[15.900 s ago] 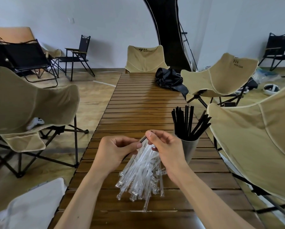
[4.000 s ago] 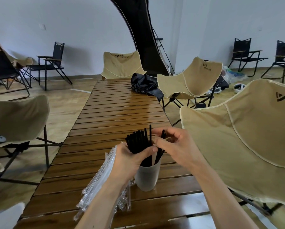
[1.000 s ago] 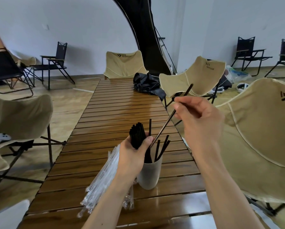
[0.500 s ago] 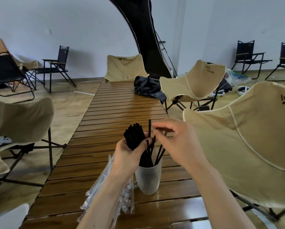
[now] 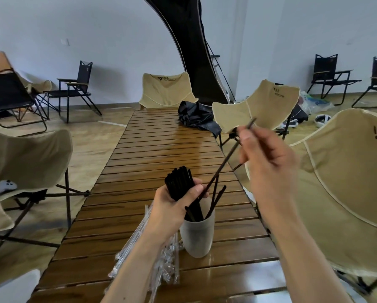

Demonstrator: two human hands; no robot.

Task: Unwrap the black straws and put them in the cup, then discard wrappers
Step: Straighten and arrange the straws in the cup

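A pale cup [image 5: 196,237] stands on the slatted wooden table [image 5: 161,149] with a few black straws leaning in it. My left hand [image 5: 174,206] grips a thick bundle of black straws [image 5: 180,182] just above the cup's left rim. My right hand [image 5: 268,162] is raised to the right of the cup and pinches a single black straw [image 5: 224,162], which slants down towards the cup. Empty clear wrappers [image 5: 159,252] lie in a heap left of the cup, partly hidden by my left forearm.
A crumpled black bag [image 5: 196,117] lies far along the table. Beige folding chairs stand close on the right [image 5: 347,193], on the left [image 5: 25,162] and at the far end [image 5: 166,89]. Black chairs line the walls.
My right hand has risen from the cup up and to the right, drawing one black straw out with it. My left hand keeps its hold on the bundle.
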